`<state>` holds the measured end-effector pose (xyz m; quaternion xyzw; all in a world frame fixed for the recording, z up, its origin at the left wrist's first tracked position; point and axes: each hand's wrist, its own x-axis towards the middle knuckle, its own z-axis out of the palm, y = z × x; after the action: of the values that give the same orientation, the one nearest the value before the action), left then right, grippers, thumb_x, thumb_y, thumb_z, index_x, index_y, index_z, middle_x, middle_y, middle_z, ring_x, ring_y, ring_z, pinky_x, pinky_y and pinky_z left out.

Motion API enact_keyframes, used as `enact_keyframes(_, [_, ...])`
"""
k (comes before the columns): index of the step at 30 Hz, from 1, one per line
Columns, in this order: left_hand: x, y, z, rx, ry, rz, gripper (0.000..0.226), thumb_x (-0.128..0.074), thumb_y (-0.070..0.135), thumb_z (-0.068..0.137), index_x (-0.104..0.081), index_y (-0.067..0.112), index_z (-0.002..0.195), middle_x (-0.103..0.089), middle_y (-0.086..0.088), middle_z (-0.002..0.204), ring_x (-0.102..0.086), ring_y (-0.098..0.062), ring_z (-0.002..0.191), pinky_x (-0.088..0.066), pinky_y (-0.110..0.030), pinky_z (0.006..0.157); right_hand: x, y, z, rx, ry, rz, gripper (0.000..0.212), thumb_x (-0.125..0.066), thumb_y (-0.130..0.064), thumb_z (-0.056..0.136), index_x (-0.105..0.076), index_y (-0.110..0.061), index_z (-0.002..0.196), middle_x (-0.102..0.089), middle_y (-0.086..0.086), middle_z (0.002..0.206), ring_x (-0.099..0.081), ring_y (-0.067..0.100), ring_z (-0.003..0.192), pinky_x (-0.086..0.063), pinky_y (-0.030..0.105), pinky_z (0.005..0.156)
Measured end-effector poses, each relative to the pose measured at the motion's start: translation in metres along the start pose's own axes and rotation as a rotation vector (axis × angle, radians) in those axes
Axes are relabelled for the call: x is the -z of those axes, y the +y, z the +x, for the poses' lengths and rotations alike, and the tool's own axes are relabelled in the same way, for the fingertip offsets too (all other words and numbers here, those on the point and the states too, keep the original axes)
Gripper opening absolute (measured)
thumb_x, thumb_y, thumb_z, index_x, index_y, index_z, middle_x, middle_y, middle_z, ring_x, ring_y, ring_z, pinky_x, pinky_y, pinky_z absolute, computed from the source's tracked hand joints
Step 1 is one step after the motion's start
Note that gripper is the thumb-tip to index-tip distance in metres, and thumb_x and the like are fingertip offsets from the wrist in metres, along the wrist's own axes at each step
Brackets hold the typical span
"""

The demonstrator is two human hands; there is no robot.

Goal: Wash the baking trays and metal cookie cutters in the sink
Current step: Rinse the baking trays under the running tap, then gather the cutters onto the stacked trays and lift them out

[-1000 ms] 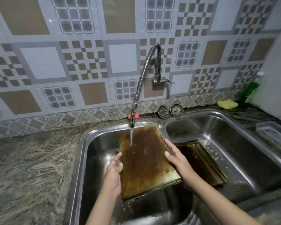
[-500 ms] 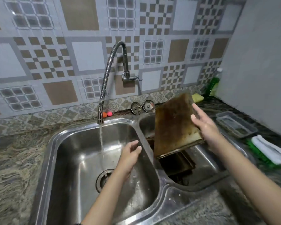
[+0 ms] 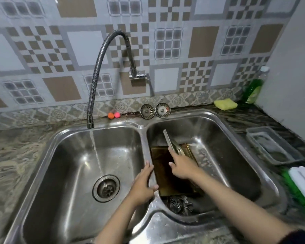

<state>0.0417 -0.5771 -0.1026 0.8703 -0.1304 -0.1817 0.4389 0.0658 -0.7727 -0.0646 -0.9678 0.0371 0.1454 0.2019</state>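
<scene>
Steel sink (image 3: 144, 127): double basin, tap (image 3: 95, 81) running into the left bowl, same as half a second back.
Tray in hand (image 3: 168, 140): held up flat-ish over the right bowl half a second ago; now down inside that bowl, turned edge-on, long axis running from the hand up toward the back wall.
Right hand (image 3: 181, 167): gripped the tray's near end, fingers curled round it.
Left hand (image 3: 144, 184): earlier hung loose over the left bowl; now wrapped over the divider between the bowls.
Second tray (image 3: 167, 173): dark brown, flat on the right bowl's floor, partly covered by the right hand.
Hard to make out: murky metal bits (image 3: 179, 205) at the near end, maybe cutters, can't tell.
</scene>
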Motion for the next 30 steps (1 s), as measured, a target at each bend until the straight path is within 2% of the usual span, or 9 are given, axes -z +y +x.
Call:
enact_keyframes(5, [0.003,-0.005,-0.002,0.023,0.012,-0.071,0.08,-0.068,0.028,0.074,-0.031,0.036,0.144,-0.011,0.023,0.154,-0.013,-0.005,0.145,-0.02,-0.042,0.119,-0.043,0.006,0.025,0.109,-0.159,0.081,0.07,-0.045,-0.04,0.096,-0.005,-0.03,0.153,-0.012,-0.003,0.161,-0.009,0.023,0.149,-0.02,0.046,0.118])
enact_keyframes(9, [0.003,-0.001,-0.001,0.015,0.03,-0.064,0.075,-0.07,0.009,0.081,-0.033,0.022,0.146,-0.014,0.018,0.151,-0.015,-0.006,0.144,-0.017,-0.03,0.119,-0.063,0.003,0.04,0.144,-0.313,0.107,0.065,-0.041,-0.039,0.099,-0.006,-0.031,0.153,0.001,-0.005,0.162,0.0,0.025,0.149,-0.01,0.052,0.119])
enact_keyframes(12, [0.004,0.003,-0.001,0.025,0.043,-0.012,0.075,-0.07,0.01,0.082,-0.034,0.02,0.146,-0.015,0.014,0.154,-0.015,-0.008,0.144,-0.015,-0.027,0.118,-0.066,0.008,0.047,0.134,-0.327,0.231,0.062,-0.043,-0.036,0.099,-0.014,-0.026,0.153,-0.013,0.003,0.16,-0.013,0.025,0.148,-0.016,0.037,0.119])
enact_keyframes(15, [0.009,0.016,-0.003,0.045,0.151,0.085,0.063,-0.068,0.019,0.084,-0.042,0.022,0.142,-0.028,0.006,0.154,-0.022,-0.011,0.144,-0.016,-0.025,0.116,-0.04,0.009,0.059,0.188,-0.147,0.38,0.051,-0.049,-0.026,0.098,-0.036,-0.017,0.147,-0.041,0.006,0.149,-0.038,0.022,0.138,-0.028,0.025,0.109])
enact_keyframes(18, [0.035,0.047,0.0,-0.031,0.508,0.094,0.039,-0.064,0.026,0.085,-0.061,0.02,0.124,-0.053,0.0,0.137,-0.044,-0.015,0.132,-0.028,-0.019,0.105,0.011,-0.005,0.084,0.273,0.152,0.526,0.033,-0.052,-0.014,0.093,-0.06,-0.014,0.125,-0.067,0.006,0.113,-0.063,0.013,0.094,-0.043,0.022,0.09])
enact_keyframes(20, [0.066,0.069,0.006,-0.094,0.782,0.129,0.034,-0.061,0.029,0.08,-0.066,0.023,0.113,-0.054,-0.003,0.134,-0.046,-0.021,0.128,-0.028,-0.025,0.104,0.051,-0.02,0.104,0.359,0.273,0.592,0.027,-0.052,-0.009,0.091,-0.065,-0.015,0.114,-0.065,0.001,0.092,-0.057,0.004,0.071,-0.045,0.019,0.076])
enact_keyframes(24, [0.142,0.101,0.023,-0.156,1.114,0.237,0.025,-0.065,0.014,0.083,-0.067,0.02,0.107,-0.037,-0.011,0.143,-0.029,-0.021,0.133,-0.016,-0.03,0.107,0.122,-0.047,0.141,0.491,0.382,0.568,0.027,-0.054,-0.01,0.091,-0.063,-0.012,0.116,-0.064,-0.001,0.1,-0.061,0.012,0.089,-0.048,0.024,0.084])
enact_keyframes(28, [0.195,0.105,0.043,-0.127,1.083,0.277,0.028,-0.066,0.007,0.082,-0.068,0.018,0.107,-0.051,-0.011,0.13,-0.044,-0.024,0.127,-0.027,-0.033,0.109,0.163,-0.071,0.162,0.609,0.347,0.502,0.039,-0.056,-0.006,0.09,-0.057,-0.009,0.129,-0.063,0.002,0.118,-0.057,0.011,0.105,-0.043,0.021,0.094])
enact_keyframes(30, [0.206,0.103,0.052,-0.137,1.056,0.248,0.028,-0.064,0.003,0.081,-0.068,0.018,0.104,-0.061,-0.005,0.112,-0.057,-0.023,0.11,-0.042,-0.034,0.1,0.175,-0.08,0.168,0.647,0.371,0.462,0.04,-0.057,-0.007,0.09,-0.057,-0.009,0.129,-0.062,0.003,0.123,-0.055,0.002,0.094,-0.044,0.026,0.098])
